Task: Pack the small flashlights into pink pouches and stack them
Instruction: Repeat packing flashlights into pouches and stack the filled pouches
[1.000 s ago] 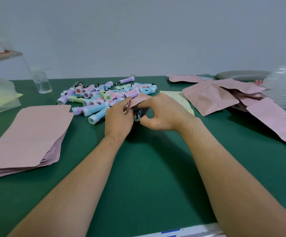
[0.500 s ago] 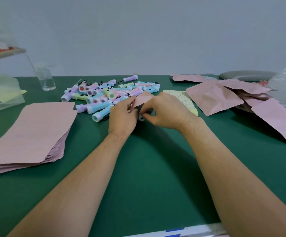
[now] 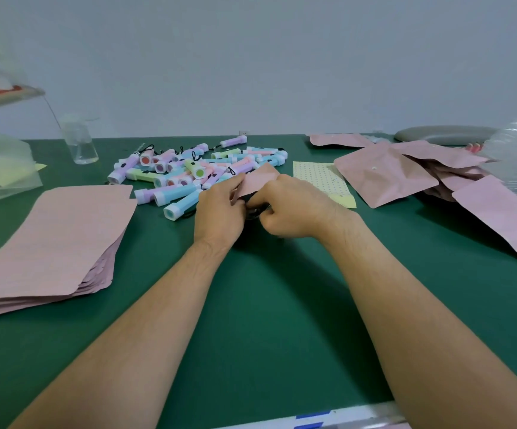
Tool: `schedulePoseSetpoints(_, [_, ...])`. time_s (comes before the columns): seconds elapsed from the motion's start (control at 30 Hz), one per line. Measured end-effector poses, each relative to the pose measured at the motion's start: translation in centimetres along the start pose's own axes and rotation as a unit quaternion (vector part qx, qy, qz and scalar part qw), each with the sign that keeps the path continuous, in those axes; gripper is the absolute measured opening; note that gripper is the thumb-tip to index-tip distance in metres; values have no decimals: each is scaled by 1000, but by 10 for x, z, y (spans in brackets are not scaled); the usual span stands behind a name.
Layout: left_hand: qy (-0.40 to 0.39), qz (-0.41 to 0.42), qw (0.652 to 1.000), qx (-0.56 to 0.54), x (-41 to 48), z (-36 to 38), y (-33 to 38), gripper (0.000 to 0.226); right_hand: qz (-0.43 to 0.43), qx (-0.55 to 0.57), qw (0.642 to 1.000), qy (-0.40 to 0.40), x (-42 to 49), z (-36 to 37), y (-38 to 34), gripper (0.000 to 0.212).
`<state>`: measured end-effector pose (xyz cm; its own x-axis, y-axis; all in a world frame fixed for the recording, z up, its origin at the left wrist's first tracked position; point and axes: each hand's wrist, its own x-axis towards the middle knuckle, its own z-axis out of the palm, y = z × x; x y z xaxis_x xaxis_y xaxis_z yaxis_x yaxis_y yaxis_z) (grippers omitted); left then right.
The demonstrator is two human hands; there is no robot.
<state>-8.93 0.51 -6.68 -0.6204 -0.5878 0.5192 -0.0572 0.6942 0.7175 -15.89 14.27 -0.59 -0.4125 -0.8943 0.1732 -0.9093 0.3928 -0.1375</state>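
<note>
As left grip (image 3: 220, 212) and right grip (image 3: 294, 209) pinch it, pink pouch (image 3: 258, 181) sits between.

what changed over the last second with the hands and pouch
The right hand closed in toward the left hand, and the dark object between them is now almost hidden. Both still pinch the pink pouch; the flashlight pile and pouch stack stayed put.

Head view (near) looks down across table (image 3: 266, 305)
</note>
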Motion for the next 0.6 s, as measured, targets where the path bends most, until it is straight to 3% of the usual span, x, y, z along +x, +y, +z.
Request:
schedulePoseSetpoints(0.27, [-22, 16, 1000, 3, -4, 0, 8, 62, 63, -57, 995, -48, 2, 10, 10, 43])
schedulePoseSetpoints(0.47, [14, 14, 1000, 11, -2, -3, 8, 51, -26, 11, 998, 53, 1, 1, 4, 42])
schedulePoseSetpoints(0.6, [31, -2, 999, 8, -1, -3, 7, 51, 19, -48, 998, 22, 2, 2, 0, 37])
